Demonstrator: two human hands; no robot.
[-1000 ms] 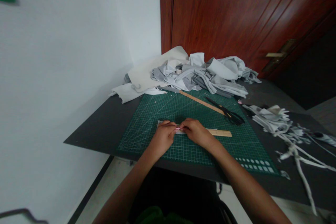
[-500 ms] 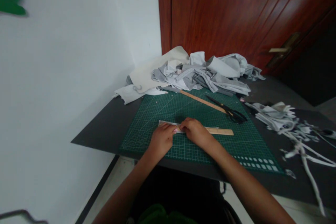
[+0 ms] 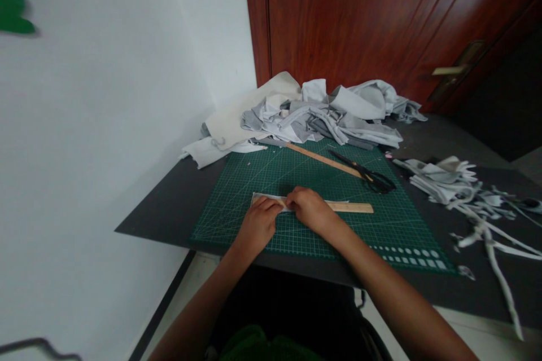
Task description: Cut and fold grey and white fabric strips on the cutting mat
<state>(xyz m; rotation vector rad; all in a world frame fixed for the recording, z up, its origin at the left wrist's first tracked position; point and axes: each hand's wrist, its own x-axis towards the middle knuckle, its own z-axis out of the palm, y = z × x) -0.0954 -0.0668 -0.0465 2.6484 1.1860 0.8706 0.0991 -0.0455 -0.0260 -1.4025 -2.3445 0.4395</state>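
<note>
A short wooden ruler (image 3: 353,207) lies across the green cutting mat (image 3: 237,180), its right end bare. Along its left part runs a narrow whitish fabric strip (image 3: 256,196), with an edge showing behind the ruler. My left hand (image 3: 259,223) is closed, fingertips pressed together on the fabric strip over the ruler. Close beside it, my right hand (image 3: 310,208) is closed too, pinching the same strip. The fingers hide how the cloth is folded there.
Behind the hands lie black scissors (image 3: 372,180) across a longer wooden ruler (image 3: 317,157). Grey and white fabric pieces (image 3: 313,118) are heaped at the back. More folded fabric (image 3: 440,180) and loose strips (image 3: 495,271) lie at the right. A white wall (image 3: 127,96) borders the left.
The whole view has shifted slightly. Both hands stay at the fabric strip, and the fingertips of the left hand have moved a little on the cloth.
</note>
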